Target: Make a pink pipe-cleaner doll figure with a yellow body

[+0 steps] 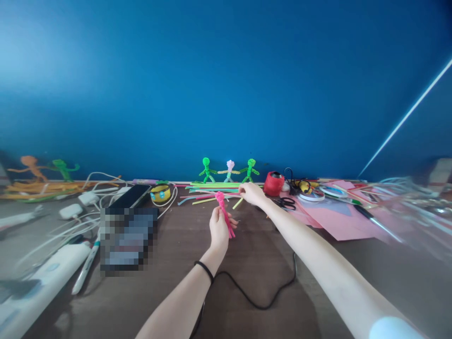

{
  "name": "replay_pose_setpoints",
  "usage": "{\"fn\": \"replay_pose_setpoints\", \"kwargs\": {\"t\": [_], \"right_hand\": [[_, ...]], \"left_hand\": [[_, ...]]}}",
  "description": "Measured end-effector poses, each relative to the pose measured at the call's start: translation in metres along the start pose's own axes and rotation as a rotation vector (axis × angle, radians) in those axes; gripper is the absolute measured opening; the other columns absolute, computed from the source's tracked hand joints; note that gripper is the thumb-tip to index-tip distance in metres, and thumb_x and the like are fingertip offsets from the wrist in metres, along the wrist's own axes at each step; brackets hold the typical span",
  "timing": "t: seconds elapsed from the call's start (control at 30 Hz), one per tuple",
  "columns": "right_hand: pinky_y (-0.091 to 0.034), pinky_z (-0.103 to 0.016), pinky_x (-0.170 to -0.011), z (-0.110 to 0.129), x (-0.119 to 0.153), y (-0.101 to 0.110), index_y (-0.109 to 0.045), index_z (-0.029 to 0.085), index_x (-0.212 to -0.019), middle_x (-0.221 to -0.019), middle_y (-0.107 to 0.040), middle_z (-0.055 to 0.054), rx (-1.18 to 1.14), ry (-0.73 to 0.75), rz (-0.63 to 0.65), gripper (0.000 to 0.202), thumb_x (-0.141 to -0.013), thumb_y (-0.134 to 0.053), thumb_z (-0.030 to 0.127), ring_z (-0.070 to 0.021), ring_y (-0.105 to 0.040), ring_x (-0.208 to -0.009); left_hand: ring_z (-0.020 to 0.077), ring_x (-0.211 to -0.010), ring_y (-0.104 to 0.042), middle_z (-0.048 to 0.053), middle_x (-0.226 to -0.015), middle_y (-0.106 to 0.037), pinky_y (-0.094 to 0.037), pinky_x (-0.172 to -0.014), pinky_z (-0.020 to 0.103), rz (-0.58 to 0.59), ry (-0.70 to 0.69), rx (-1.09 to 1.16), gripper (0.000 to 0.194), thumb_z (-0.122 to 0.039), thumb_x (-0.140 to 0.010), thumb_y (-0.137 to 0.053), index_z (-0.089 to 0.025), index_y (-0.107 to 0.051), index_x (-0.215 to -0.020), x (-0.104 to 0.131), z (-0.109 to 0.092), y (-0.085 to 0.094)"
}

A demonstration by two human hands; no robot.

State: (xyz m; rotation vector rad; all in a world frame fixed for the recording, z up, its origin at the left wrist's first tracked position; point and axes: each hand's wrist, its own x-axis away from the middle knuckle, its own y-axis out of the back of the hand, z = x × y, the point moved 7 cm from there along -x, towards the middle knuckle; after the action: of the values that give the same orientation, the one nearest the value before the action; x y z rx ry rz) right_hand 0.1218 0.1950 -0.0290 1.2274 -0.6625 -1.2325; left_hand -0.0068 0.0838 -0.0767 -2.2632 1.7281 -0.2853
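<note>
Behind a dark brown surface (pixel 254 259), a big blue wall (pixel 226 94) is seen. Three little figures (pixel 206 163) are stood by the wall, behind a pile of colored sticks (pixel 212 185). Pink paper (pixel 348 221) is spread on the right. Over the middle, a bright pink fuzzy figure (pixel 221 202) is held up — its head is round and bumpy, and long strands point down. It is pinched by the left hand (pixel 219 228). The pile is reached by the right hand (pixel 251 193) — whether a stick is gripped cannot be told.
</note>
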Motion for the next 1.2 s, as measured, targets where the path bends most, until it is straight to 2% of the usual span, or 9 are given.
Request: {"fn": "replay_pose_setpoints", "kwargs": {"t": [0.13,0.3,0.43,0.6,0.7,0.8,0.97,1.07,1.2], "right_hand": [[-0.037,-0.024,-0.063,-0.004,-0.006,-0.001,-0.063,0.019,-0.086,-0.086,-0.065,-0.005,-0.008,-0.027,-0.037,0.024,-0.074,-0.044,0.01,-0.0164,-0.056,-0.079],[-0.037,-0.029,-0.078,-0.006,-0.011,-0.004,-0.062,0.017,-0.095,-0.103,-0.06,-0.009,0.001,-0.01,-0.1,0.027,-0.072,-0.048,0.011,-0.0226,-0.048,-0.1],[-0.038,-0.026,-0.08,-0.01,-0.012,-0.006,-0.057,0.016,-0.106,-0.109,-0.058,-0.007,-0.036,0.008,-0.093,0.036,-0.072,-0.048,0.008,-0.0181,-0.052,-0.097],[-0.039,-0.023,-0.075,-0.016,-0.011,-0.002,-0.06,0.017,-0.093,-0.099,-0.059,-0.006,-0.049,-0.029,-0.112,0.027,-0.075,-0.042,0.006,-0.0161,-0.052,-0.094],[-0.038,-0.023,-0.071,-0.018,-0.007,-0.002,-0.063,0.016,-0.078,-0.093,-0.058,-0.007,-0.033,-0.061,-0.11,0.018,-0.078,-0.046,0.013,-0.0174,-0.051,-0.092],[-0.038,-0.023,-0.066,-0.02,-0.005,-0.001,-0.064,0.016,-0.074,-0.092,-0.056,-0.008,-0.02,-0.098,-0.11,0.021,-0.082,-0.044,0.022,-0.0163,-0.052,-0.085],[-0.036,-0.022,-0.06,-0.021,-0.009,-0.004,-0.06,0.019,-0.084,-0.089,-0.058,-0.004,-0.017,-0.132,-0.076,0.012,-0.077,-0.051,0.021,-0.015,-0.054,-0.081],[-0.036,-0.022,-0.059,-0.02,-0.012,-0.006,-0.057,0.021,-0.095,-0.096,-0.059,-0.003,-0.013,-0.132,-0.061,0.023,-0.073,-0.054,0.017,-0.0144,-0.054,-0.082],[-0.037,-0.022,-0.061,-0.016,-0.013,-0.006,-0.055,0.021,-0.097,-0.097,-0.06,-0.003,0.013,-0.124,-0.05,0.025,-0.073,-0.053,0.014,-0.0154,-0.054,-0.086]], "left_hand": [[0.0076,-0.041,-0.053,-0.004,-0.061,-0.048,-0.041,-0.039,0.019,-0.005,0.009,0.012,0.025,-0.036,-0.077,-0.044,-0.015,-0.049,-0.09,0.0,0.001,0.0],[0.0073,-0.041,-0.053,-0.004,-0.061,-0.048,-0.042,-0.04,0.019,0.0,0.018,0.011,0.025,-0.037,-0.077,-0.044,-0.016,-0.049,-0.09,-0.002,0.002,0.0],[0.007,-0.041,-0.052,-0.005,-0.06,-0.047,-0.042,-0.04,0.019,-0.002,0.01,0.006,0.024,-0.035,-0.078,-0.042,-0.016,-0.049,-0.09,-0.003,0.002,0.0],[0.0071,-0.041,-0.052,-0.005,-0.061,-0.048,-0.042,-0.04,0.02,0.012,0.015,0.007,0.023,-0.035,-0.078,-0.044,-0.016,-0.049,-0.089,-0.004,0.003,0.0],[0.0072,-0.041,-0.052,-0.005,-0.061,-0.048,-0.043,-0.04,0.02,0.01,0.009,-0.001,0.022,-0.034,-0.078,-0.043,-0.016,-0.05,-0.089,-0.004,0.002,0.0],[0.0071,-0.041,-0.052,-0.005,-0.06,-0.047,-0.042,-0.04,0.019,0.017,0.003,-0.004,0.022,-0.033,-0.078,-0.043,-0.016,-0.05,-0.089,-0.004,0.002,0.0],[0.0067,-0.04,-0.051,-0.005,-0.059,-0.047,-0.041,-0.039,0.019,0.012,0.012,0.004,0.022,-0.032,-0.078,-0.042,-0.015,-0.05,-0.09,-0.004,0.001,-0.001],[0.0068,-0.04,-0.051,-0.005,-0.059,-0.047,-0.041,-0.039,0.019,0.01,0.023,-0.002,0.022,-0.031,-0.079,-0.041,-0.015,-0.05,-0.09,-0.004,0.001,-0.001],[0.0068,-0.039,-0.051,-0.005,-0.058,-0.047,-0.041,-0.039,0.019,0.01,0.027,-0.014,0.021,-0.031,-0.079,-0.04,-0.015,-0.05,-0.089,-0.004,0.001,-0.001]]}}
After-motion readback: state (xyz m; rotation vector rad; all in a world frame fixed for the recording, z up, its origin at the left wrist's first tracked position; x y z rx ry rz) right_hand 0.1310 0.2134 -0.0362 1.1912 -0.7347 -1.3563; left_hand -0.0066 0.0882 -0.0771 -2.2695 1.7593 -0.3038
